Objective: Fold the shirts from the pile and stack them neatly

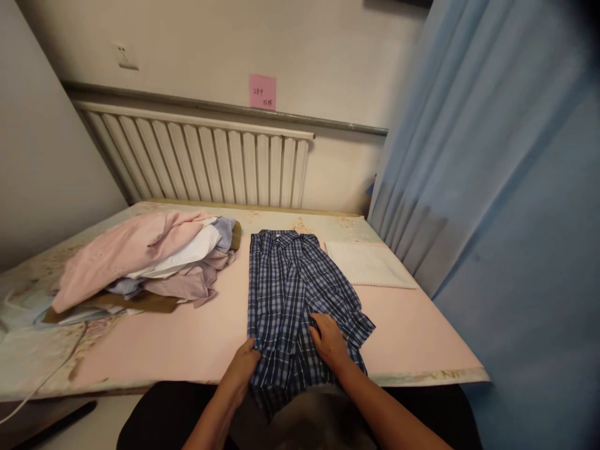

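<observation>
A blue plaid shirt (276, 300) lies lengthwise in front of me, its collar at the far end and its lower hem hanging over the near edge. One side is folded inward, while a sleeve slants out to the right. My left hand (244, 367) is closed on the shirt's left edge near the bottom, thumb on top. On the right, my right hand (329, 340) rests on the fabric beside the slanting sleeve, with thumb and fingers apart. Its fingertips touch the cloth.
A pile of clothes (140, 256) sits on the left of the bed-like surface (403, 334). A folded pale striped cloth (370, 264) lies at right. Blue curtains (445, 156) border the right side, and a radiator (201, 159) stands behind. A white cable (51, 378) runs at lower left.
</observation>
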{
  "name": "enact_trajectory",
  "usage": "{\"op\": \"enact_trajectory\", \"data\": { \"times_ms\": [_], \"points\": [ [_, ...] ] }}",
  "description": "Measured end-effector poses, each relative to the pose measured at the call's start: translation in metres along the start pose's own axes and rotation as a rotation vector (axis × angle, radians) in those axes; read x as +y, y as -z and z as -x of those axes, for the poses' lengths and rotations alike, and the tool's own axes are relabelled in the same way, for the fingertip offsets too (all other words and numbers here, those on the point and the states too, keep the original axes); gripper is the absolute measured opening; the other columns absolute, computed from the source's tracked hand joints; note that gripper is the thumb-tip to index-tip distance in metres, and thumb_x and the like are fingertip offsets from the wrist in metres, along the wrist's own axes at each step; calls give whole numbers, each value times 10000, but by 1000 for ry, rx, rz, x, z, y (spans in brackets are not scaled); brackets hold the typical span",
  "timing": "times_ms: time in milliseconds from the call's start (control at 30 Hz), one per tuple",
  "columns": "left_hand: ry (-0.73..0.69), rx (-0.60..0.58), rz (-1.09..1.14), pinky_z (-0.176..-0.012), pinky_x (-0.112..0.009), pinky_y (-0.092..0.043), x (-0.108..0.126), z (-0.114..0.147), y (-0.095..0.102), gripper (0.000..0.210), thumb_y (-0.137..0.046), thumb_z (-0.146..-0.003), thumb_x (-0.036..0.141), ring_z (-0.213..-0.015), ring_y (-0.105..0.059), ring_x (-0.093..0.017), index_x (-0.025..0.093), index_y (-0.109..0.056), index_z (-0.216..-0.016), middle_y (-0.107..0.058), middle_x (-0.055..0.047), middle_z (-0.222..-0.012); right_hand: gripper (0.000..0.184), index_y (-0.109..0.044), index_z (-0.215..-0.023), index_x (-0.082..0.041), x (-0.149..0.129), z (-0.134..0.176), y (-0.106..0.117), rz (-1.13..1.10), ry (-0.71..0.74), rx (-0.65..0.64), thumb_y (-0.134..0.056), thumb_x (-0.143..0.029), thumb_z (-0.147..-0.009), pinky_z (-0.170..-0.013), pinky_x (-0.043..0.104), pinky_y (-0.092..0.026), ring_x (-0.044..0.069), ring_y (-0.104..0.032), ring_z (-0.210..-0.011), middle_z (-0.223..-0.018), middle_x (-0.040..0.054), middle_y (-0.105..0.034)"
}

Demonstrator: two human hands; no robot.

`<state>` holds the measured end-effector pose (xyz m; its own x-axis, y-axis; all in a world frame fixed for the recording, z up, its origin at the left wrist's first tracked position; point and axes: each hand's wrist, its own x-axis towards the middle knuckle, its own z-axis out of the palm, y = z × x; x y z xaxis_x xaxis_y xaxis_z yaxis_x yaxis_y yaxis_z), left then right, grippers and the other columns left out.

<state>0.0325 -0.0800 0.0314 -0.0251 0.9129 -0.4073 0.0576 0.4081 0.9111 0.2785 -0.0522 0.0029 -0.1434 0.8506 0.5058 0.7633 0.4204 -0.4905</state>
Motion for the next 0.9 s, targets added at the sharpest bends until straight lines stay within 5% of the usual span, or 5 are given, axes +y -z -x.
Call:
{"op": "enact_trajectory", "data": {
  "times_ms": [133, 267, 433, 600, 900],
  "points": [
    [35, 41, 18, -704, -318, -533, 3, 7, 5, 187, -601, -708, 262, -741, -685, -201, 162, -636, -862, -719, -50, -781, 311, -571, -1157, -216, -3, -3, 1, 9, -1, -15, -514, -147, -859, -940, 419, -451, 234, -558, -1041, -1069, 72, -642],
    [9, 201, -216, -818, -370, -503, 10, 1, 9, 478, -664, -692, 430, -900, -671, -265, 127, -607, -1057, -713, -88, -907, 310, -561, -1150, -205, -1, -3, 2, 0, -2, -29, -511, -130, -853, -939, 408, -442, 231, -547, -1041, -1069, 71, -637],
    [-79, 240, -558, -966, -386, -415, 13, 1, -5, 841, -669, -708, 390, -1140, -575, -300, 85, -310, -1405, -588, -198, -1244, 314, -566, -1120, -211, 1, -2, 1, -2, -3, -29, -509, -104, -831, -939, 404, -433, 231, -541, -1047, -1076, 67, -637],
    [-157, 276, -800, -983, -375, -399, 13, 9, -25, 890, -626, -744, 322, -1270, -466, -294, 135, -146, -1470, -390, -214, -1448, 314, -569, -1106, -222, -1, -3, 2, 1, -10, -32, -504, -95, -826, -941, 395, -428, 224, -540, -1050, -1076, 59, -639],
    [-28, 280, -495, -918, -331, -447, 11, -5, -11, 466, -535, -740, 147, -1101, -604, -263, 160, -551, -1205, -678, -112, -1132, 301, -576, -1102, -214, -1, -3, 4, -1, -11, -35, -505, -104, -831, -933, 391, -431, 220, -544, -1037, -1065, 62, -642]
  ]
}}
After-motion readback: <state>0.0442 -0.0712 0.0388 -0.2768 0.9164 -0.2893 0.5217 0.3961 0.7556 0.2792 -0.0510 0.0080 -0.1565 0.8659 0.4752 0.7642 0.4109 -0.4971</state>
